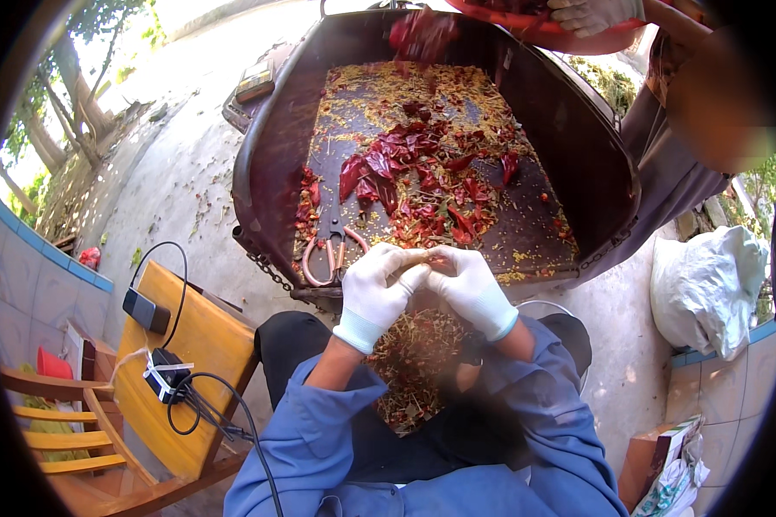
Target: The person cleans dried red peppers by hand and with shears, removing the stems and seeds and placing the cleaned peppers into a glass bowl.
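Observation:
My left hand (376, 289) and my right hand (470, 286), both in white gloves, meet over my lap and pinch a small dried red chili (435, 258) between their fingertips. Below them, a heap of chili stems and scraps (409, 366) lies on my lap. Just beyond my hands stands a large dark metal pan (272, 146) holding dried red chilies (422, 177) and yellow seeds (379, 95). Scissors with pink handles (329, 250) lie in the pan near my left hand.
Another person's gloved hand (591, 13) tips a red basin (543, 34) of chilies over the pan's far edge. A wooden chair (194, 345) at my left carries black devices and cables. A white sack (707, 284) sits at right, a carton at lower right.

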Available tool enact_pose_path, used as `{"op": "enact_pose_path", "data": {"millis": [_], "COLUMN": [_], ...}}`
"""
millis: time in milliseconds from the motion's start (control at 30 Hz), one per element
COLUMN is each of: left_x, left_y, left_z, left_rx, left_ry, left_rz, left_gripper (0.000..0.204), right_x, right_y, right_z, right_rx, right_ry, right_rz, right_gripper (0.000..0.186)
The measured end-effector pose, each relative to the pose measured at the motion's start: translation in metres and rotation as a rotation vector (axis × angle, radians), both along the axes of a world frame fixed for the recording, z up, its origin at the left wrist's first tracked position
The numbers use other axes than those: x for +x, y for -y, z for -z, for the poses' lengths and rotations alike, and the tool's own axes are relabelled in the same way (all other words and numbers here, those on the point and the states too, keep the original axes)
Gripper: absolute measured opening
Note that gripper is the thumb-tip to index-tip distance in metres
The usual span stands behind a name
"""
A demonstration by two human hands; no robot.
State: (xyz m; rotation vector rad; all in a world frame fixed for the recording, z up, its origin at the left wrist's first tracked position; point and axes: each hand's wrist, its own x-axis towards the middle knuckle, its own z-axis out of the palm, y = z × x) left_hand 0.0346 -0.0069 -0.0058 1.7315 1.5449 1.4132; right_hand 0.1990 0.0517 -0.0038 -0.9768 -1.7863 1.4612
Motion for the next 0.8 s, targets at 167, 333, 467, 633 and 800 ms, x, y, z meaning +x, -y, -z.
{"op": "enact_pose_path", "data": {"millis": [167,333,467,633,800], "left_x": [0.003,0.002,0.001,0.0,-0.01], "left_y": [0.0,-0.003,-0.002,-0.005,-0.008], "left_z": [0.005,0.014,0.013,0.016,0.021], "left_rx": [0.063,0.105,0.09,-0.081,-0.369], "left_ry": [-0.099,-0.153,-0.15,0.147,1.061], "left_rz": [-0.062,-0.148,-0.187,-0.166,0.112], "left_gripper": [0.019,0.013,0.013,0.019,0.025], "right_x": [0.002,-0.004,-0.004,-0.007,-0.005], "right_y": [0.003,0.005,0.007,0.007,0.01], "right_z": [-0.011,-0.004,-0.013,-0.006,-0.024], "right_rx": [-0.145,-0.09,-0.111,0.015,-0.323], "right_ry": [0.032,0.041,0.065,0.037,-0.137], "right_rz": [-0.077,-0.03,0.026,0.052,0.013], "right_gripper": [0.025,0.023,0.023,0.021,0.016]}}
